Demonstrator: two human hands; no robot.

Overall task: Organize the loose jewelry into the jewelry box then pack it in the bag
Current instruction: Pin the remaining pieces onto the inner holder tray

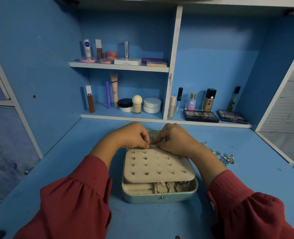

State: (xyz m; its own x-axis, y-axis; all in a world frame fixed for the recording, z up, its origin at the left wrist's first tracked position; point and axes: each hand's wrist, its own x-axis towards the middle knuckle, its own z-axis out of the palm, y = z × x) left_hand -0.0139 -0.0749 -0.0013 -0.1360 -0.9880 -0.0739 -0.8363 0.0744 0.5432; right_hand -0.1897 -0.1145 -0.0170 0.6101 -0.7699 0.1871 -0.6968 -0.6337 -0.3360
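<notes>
A pale green jewelry box (pixel 160 198) lies open on the blue desk. A beige earring panel (pixel 158 167) studded with several earring posts covers most of it, and silver hoops (pixel 167 186) show in the front compartments. My left hand (pixel 132 135) and my right hand (pixel 175 140) meet at the panel's far edge, fingertips pinching something small between them that I cannot make out. Loose silver jewelry (pixel 224 156) lies on the desk to the right of the box. No bag is in view.
Shelves at the back hold cosmetics: bottles, tubes, jars (pixel 152 105) and two eyeshadow palettes (pixel 200 116). A small clip (pixel 204 143) lies beside my right wrist. The desk's side walls rise left and right.
</notes>
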